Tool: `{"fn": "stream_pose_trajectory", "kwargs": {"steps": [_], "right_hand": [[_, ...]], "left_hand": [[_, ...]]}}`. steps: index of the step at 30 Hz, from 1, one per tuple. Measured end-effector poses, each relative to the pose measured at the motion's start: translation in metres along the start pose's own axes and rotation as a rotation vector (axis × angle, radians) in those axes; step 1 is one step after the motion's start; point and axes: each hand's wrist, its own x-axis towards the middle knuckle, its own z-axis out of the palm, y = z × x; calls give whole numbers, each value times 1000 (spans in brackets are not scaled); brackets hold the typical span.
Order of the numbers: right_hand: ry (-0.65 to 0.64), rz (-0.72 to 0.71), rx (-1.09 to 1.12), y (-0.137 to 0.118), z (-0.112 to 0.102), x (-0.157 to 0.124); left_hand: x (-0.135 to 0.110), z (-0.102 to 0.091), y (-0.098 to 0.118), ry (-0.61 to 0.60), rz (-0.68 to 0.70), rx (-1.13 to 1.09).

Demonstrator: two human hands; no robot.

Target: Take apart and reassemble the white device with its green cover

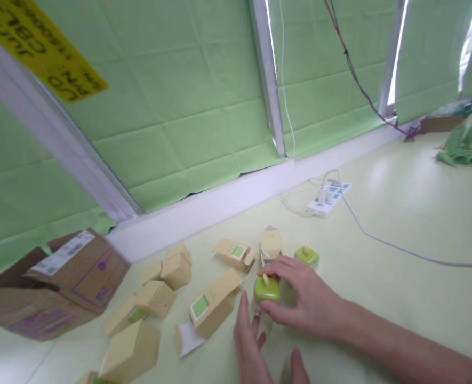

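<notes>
My right hand point(305, 298) is closed around the sides of a glossy green square lid point(266, 288), which has a small yellow loop on top. Beneath the lid a bit of something pale and clear shows, mostly hidden by my fingers. My left hand point(252, 349) is open at the near side of it, thumb apart from the fingers; whether a fingertip touches the piece below cannot be told. A second green lid point(306, 255) with a yellow loop sits just beyond my right wrist. Close behind my right fingers stands an open tan carton point(271, 244).
Opened tan cartons lie to the left, including one with a green label point(215, 304) and another point(236, 254). Several more cartons point(134, 349) lie farther left, near a large brown cardboard box point(79, 282). A white power strip point(329, 200) trails a cable across the right.
</notes>
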Motion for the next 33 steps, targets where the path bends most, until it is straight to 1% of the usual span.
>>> {"fn": "stream_pose_trajectory", "kwargs": {"steps": [1, 3, 5, 7, 9, 11, 12, 14, 16, 18, 20, 22, 24, 27, 31, 33], "right_hand": [[-24, 13, 42, -2, 1, -1], [-101, 16, 124, -7, 3, -2], [-175, 24, 200, -11, 8, -5], [-209, 83, 279, -11, 13, -8], [-225, 179, 420, -7, 19, -10], [-240, 281, 646, -1, 24, -10], [-242, 313, 725, 2, 26, -9], [-242, 349, 804, 7, 29, -9], [-243, 354, 798, 10, 30, -8], [-252, 355, 803, 10, 31, -9], [-267, 351, 795, 10, 32, -10], [-288, 355, 763, 11, 32, -11], [-310, 365, 712, 11, 33, -12], [-341, 373, 625, 11, 32, -11], [-339, 384, 584, 9, 30, -10], [-312, 400, 607, 10, 31, -10]], "left_hand": [[1, 3, -2, 10, -43, -89], [5, 5, -3, -15, -104, -247], [9, 2, -2, -58, -137, -365], [14, -4, -1, -91, -156, -432], [18, -11, -1, -118, -178, -453], [21, -17, -4, -140, -217, -427], [22, -19, -6, -145, -243, -403], [23, -21, -10, -155, -264, -369], [21, -22, -14, -169, -222, -354], [18, -22, -16, -170, -128, -297], [16, -24, -17, -132, -16, -140], [16, -27, -16, -74, 65, 29], [17, -32, -14, -33, 76, 119], [20, -37, -9, -13, 48, 152], [21, -36, -6, -35, 78, 190], [20, -33, -7, -60, 50, 161]]}}
